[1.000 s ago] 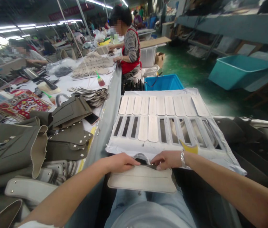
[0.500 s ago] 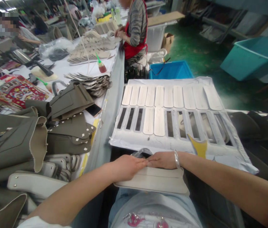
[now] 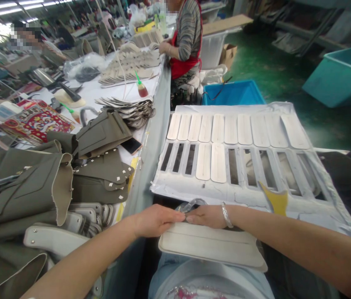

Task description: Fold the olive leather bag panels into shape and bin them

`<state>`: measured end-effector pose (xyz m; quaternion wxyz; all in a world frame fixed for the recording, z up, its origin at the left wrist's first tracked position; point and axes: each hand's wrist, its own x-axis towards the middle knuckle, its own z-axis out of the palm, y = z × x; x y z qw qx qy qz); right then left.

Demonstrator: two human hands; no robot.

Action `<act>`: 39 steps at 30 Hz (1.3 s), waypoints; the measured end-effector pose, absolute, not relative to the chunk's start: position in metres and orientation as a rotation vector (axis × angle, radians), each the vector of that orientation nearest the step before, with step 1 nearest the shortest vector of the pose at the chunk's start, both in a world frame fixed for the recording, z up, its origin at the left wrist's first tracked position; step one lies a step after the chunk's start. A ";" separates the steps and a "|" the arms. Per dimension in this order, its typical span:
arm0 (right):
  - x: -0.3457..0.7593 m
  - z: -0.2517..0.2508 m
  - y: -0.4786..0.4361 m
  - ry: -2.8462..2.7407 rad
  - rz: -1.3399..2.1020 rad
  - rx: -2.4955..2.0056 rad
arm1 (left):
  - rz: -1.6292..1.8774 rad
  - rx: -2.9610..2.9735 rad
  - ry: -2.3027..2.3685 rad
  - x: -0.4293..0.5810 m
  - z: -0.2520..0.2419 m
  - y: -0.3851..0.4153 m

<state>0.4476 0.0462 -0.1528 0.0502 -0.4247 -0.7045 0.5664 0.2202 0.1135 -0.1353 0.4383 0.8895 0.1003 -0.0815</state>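
A cream, flat panel (image 3: 209, 245) with rounded corners and a thin line along it lies at my lap. My left hand (image 3: 158, 219) is closed at its far left edge, with fingers and thumb pressed together. My right hand (image 3: 208, 216), wearing a silver bracelet (image 3: 226, 215), bends over the same far edge, its fingertips meeting those of the left. What the fingertips pinch there is partly hidden. Just beyond the hands shows a clear, curved plastic piece (image 3: 192, 204).
Ahead stands a white slotted frame (image 3: 175, 185) bearing cream strips (image 3: 218, 128); a yellow piece (image 3: 275, 199) lies on its near edge. Grey-green leather parts (image 3: 28, 187) pile on the left table. A co-worker in a red apron (image 3: 187, 64) sits beyond, near a blue bin (image 3: 234, 92).
My hands have slid left along the panel's far edge. The panel has turned slightly, its right end nearer my body, and more of its face shows. The view has shifted a little left.
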 end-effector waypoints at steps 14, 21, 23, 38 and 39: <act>0.423 -0.157 0.067 -2.164 1.850 -1.090 | -0.194 2.489 0.348 0.204 -0.123 0.105; 0.519 -0.162 0.017 -1.999 2.032 -1.302 | -0.290 2.631 0.351 0.214 -0.119 0.095; 0.533 -0.162 0.009 -1.958 2.039 -1.343 | -0.276 2.676 0.343 0.219 -0.115 0.094; 0.499 -0.146 -0.167 -1.826 0.261 -1.758 | 0.201 2.645 0.538 0.307 -0.131 -0.038; 0.494 -0.151 -0.168 -1.804 0.238 -1.749 | 0.210 2.668 0.536 0.307 -0.133 -0.039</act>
